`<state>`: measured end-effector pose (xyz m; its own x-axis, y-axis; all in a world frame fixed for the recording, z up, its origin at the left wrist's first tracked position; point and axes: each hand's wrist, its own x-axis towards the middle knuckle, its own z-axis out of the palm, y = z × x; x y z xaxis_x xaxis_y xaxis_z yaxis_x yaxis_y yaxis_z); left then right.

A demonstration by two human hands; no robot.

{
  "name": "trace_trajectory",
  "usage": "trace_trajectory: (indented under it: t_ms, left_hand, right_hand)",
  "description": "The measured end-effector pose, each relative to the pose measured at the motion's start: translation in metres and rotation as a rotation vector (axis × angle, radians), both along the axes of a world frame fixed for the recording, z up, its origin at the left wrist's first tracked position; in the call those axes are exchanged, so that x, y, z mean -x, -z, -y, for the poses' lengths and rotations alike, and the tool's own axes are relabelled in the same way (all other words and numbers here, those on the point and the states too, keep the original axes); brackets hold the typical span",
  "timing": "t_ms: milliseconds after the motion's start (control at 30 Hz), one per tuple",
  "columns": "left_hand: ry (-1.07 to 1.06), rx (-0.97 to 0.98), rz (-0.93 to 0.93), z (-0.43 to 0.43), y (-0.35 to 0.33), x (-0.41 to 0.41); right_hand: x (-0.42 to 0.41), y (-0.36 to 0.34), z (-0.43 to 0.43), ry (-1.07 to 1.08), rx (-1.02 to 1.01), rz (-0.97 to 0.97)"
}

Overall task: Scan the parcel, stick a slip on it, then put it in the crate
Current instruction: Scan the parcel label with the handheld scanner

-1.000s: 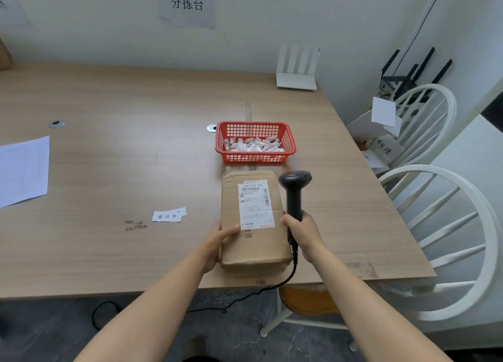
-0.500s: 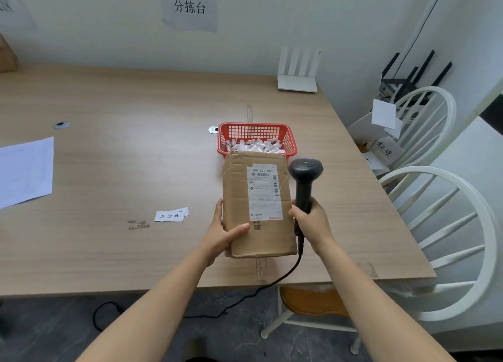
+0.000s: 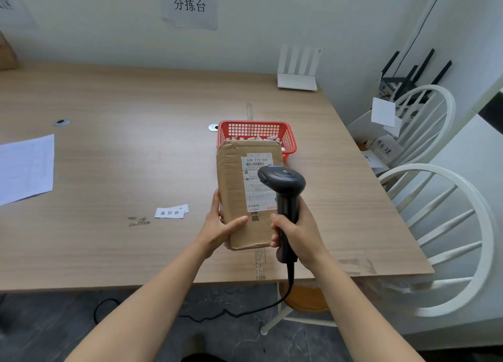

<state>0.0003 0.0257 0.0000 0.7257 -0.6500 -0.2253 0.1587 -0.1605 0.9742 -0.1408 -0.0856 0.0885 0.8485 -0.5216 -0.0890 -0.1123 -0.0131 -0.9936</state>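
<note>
Brown cardboard parcel (image 3: 236,192) tilts above the bench (image 3: 122,157) in my left grip (image 3: 220,225); my right grip (image 3: 296,231) wraps the black scanner (image 3: 283,187) over its label (image 3: 257,182).

Two bare limbs in view, seen from the wearer's head. Left hand (image 3: 217,227), approx 6 o'clock of frame centre, is uncovered, w/ slim fingers (image 3: 216,201) and a smooth thumb (image 3: 236,222). Right hand (image 3: 298,232), just to 3 o'clock of it, is likewise uncovered, w/ rounded knuckles (image 3: 277,225). Long bare left forearm (image 3: 152,301) comes in from 7 o'clock corner, long bare right forearm (image 3: 362,307) from 5 o'clock. Both are bare to the frame edge. Small dark shape (image 3: 201,357) at 6 o'clock btm edge, can't tell what.
</note>
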Motion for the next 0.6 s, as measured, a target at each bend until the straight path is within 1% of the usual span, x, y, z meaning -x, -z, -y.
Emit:
trace_trajectory:
  t_ms: [300, 600]
  left_hand:
    - [0.005, -0.013, 0.040, -0.0003, -0.0023, -0.0030]
    - [0.011, -0.014, 0.057, 0.0006, -0.0048, -0.0042]
  right_hand:
    - [0.0018, -0.0050, 0.0003, 0.002, 0.084, -0.015]
    - [0.0021, -0.0073, 0.0019, -0.006, 0.086, -0.016]
